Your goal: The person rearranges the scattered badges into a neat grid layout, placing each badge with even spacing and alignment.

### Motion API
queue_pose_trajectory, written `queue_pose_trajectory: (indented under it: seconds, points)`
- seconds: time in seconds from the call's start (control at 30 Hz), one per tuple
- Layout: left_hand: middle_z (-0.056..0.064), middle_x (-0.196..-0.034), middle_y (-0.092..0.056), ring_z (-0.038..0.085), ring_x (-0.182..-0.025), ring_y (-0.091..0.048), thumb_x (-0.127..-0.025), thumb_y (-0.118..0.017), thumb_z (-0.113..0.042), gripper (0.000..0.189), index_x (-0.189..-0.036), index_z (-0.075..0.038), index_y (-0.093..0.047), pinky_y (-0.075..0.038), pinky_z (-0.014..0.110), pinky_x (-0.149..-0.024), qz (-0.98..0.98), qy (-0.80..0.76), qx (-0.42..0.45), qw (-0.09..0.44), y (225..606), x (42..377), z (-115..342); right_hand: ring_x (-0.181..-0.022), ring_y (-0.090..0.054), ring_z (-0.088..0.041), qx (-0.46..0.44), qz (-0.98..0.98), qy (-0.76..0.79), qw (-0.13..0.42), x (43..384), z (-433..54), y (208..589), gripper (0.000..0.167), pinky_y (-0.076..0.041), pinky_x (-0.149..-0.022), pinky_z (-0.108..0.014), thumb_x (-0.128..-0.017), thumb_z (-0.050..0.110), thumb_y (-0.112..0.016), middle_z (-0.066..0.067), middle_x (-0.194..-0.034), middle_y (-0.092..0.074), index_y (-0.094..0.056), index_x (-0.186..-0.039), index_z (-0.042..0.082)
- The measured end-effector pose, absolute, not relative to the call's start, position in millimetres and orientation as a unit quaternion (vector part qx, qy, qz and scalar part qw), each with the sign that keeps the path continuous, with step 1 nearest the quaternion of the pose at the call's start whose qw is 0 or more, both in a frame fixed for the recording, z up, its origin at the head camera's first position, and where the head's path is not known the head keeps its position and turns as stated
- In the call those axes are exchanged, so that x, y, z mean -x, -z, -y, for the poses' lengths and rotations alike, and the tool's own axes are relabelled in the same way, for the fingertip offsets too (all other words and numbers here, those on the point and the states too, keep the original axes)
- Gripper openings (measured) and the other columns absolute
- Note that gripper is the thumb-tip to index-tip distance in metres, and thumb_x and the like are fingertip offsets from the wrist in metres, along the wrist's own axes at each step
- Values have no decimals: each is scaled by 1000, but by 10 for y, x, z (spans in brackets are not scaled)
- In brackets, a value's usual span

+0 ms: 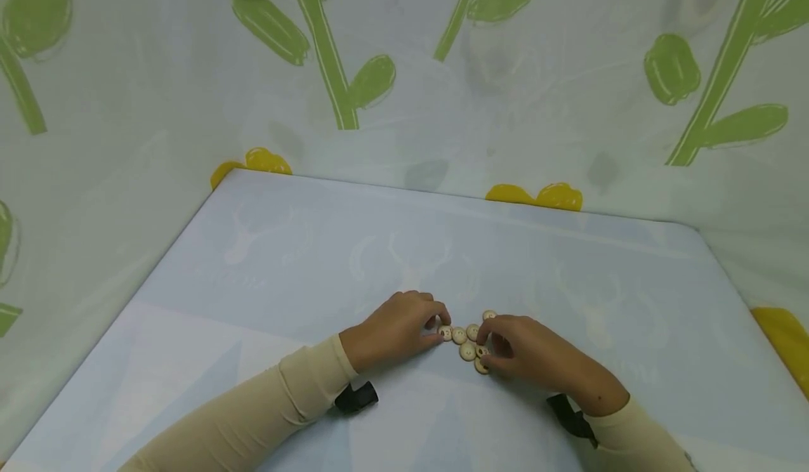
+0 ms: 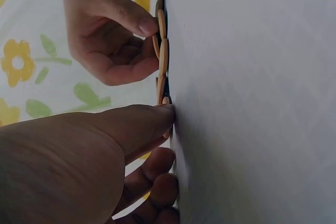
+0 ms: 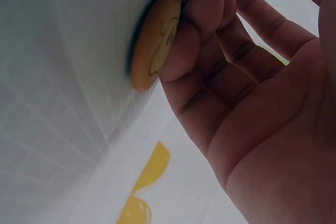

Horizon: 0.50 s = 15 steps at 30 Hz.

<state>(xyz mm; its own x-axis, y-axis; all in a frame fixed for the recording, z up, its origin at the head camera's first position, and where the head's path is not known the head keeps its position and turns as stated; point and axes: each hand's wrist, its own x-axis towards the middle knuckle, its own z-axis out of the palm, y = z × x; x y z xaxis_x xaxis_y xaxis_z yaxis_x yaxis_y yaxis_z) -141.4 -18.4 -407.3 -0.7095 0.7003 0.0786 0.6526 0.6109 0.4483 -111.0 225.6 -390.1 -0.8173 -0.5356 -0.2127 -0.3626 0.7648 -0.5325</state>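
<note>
Several small round wooden discs with dark line markings lie in a cluster on the table. My left hand [image 1: 393,328] pinches the leftmost disc [image 1: 446,333] between thumb and forefinger at the table surface. In the left wrist view the thumb covers much of that disc. My right hand [image 1: 531,352] pinches another disc [image 1: 482,351] at the cluster's right side, its thumb and forefinger partly hiding it. Seen from the left wrist, this disc [image 2: 156,46] stands tilted against its neighbours. One more disc [image 3: 156,40] lies beside the curled fingers of the right hand, its underside edge dark teal.
The discs lie on a pale table [image 1: 303,247] with faint antler prints. Behind it hangs a white cloth [image 1: 417,93] with green leaves and yellow flowers. A black strap piece [image 1: 357,397] shows under the left wrist, and a similar black piece [image 1: 571,416] under the right.
</note>
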Motion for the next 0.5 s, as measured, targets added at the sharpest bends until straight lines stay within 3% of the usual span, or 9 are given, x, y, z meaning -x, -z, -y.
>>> queue_pose_trajectory:
  seconds: [0.5]
  points:
    - [-5, -85, -65, 5, -76, -55, -90, -75, -28, 16, -104, -20, -74, -47, 29, -79, -895, -230, -379, 47, 4063, 1416, 184, -66, -48, -2, 235, -920, 252, 188, 1124, -2264, 3900, 16, -44, -59, -23, -89, 23, -76, 10, -75, -55, -66, -100, 19]
